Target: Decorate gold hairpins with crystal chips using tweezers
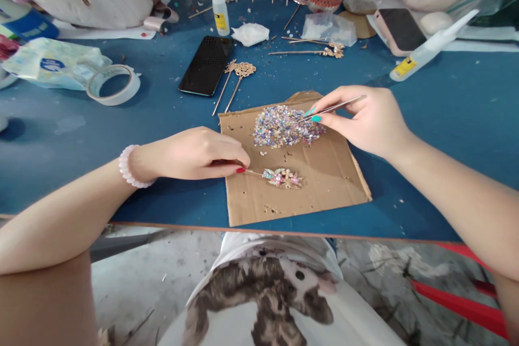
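Hairpin over the cardboard looks light, fragile; best held by its stem, which left grip pinches; right grip holds tweezers.

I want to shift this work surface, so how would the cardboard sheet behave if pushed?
The cardboard sheet looks thin and lies flat, so it's probably light and fairly stiff. The loose shiny bits heaped on it would likely scatter if jolted.

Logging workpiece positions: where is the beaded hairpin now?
In the head view, the beaded hairpin is just right of and below centre, over the cardboard, held by the left hand, with the bead pile beyond it.
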The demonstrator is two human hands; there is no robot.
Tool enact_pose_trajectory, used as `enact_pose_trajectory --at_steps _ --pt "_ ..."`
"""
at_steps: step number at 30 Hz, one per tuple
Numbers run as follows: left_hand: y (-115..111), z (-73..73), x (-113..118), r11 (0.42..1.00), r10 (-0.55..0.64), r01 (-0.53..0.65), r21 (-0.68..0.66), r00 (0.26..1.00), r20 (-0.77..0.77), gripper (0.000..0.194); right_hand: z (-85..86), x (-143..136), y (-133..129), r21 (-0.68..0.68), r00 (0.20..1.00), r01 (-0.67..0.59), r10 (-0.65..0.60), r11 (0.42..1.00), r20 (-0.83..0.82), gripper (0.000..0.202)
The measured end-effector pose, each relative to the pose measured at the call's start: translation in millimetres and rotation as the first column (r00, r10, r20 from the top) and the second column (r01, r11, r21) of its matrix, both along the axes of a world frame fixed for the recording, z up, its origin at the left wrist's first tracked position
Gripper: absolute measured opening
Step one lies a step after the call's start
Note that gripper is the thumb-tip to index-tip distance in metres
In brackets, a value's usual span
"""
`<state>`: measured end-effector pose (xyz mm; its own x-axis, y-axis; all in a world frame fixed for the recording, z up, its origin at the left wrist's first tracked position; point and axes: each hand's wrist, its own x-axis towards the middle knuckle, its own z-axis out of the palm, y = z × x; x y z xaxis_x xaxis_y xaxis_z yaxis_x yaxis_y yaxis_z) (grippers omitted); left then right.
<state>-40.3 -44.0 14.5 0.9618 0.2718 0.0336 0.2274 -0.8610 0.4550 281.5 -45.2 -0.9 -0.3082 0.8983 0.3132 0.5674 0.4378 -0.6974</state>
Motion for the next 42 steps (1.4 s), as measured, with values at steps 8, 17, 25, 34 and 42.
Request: enact_pose_trajectory --at_steps 8,17,25,34,42 --pt "0 0.1 0 1.0 -0.001 0.0 0.001 1.0 0.017 0.018 0.6 -2 -1 0.034 0.999 0.009 -0.011 0.999 0.048 0.006" --pt "0 -0.1 0 1.0 0.004 -0.004 -0.001 1.0 0.004 0.018 0.4 -6 -1 0.005 0.998 0.036 -0.036 0.999 0.045 0.008" --pt "0 -0.3 1 1.0 0.011 -0.011 -0.009 1.0 0.005 0.019 1.6 -6 -1 -0.015 0.998 0.048 -0.047 0.999 0.03 0.008" --pt "1 2.5 -2 1.0 -0.004 0.004 -0.018 1.0 -0.022 0.02 4.1 -4 -10 -0.032 1.0 -0.004 0.003 0.999 -0.021 0.009" --pt "3 4.8 -3 0.994 -0.027 0.02 -0.104 0.998 -0.062 0.019 6.7 -16 -30 -0.007 0.963 -0.268 0.268 0.963 -0.013 0.006"
